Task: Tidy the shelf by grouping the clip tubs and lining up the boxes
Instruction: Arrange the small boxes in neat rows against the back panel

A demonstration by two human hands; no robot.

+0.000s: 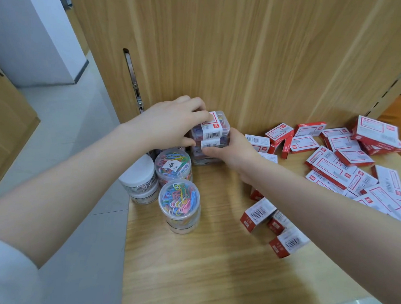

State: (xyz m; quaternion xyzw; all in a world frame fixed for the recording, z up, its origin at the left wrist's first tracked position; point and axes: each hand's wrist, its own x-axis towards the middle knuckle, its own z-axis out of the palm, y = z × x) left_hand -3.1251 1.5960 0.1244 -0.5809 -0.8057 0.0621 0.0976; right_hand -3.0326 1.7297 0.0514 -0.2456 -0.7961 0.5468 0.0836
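Shelf: a light wooden shelf [212, 264] backed by a wooden panel, seen from above by a head-worn camera.
Left hand: the left hand [170, 124] reaches in from the left, fingers curled over the top and near side of the uppermost square tub [216, 126], thumb at its lower edge.
Right hand: the right hand [232, 149] comes in from the right, fingers wrapped round the right side of the square tub below [210, 144], gripping it.
Square tubs: clear plastic, with white barcode labels and red trim, stacked in a short column at the back left of the shelf, close to the rear panel; how many lie beneath is hidden by the hands.
Round tubs: two clear round tubs of coloured paper clips [179, 198] and [172, 165], the second bearing a handwritten label, stand just in front of the column; a white-lidded tub [139, 172] sits at the shelf's left edge beside them.
Boxes: red-and-white boxes [333, 168] lie scattered and overlapping across the right half of the shelf, several [257, 214] tipped on their sides under the right forearm.
Sleeve: a pale sleeve [5, 274] covers the upper left arm.
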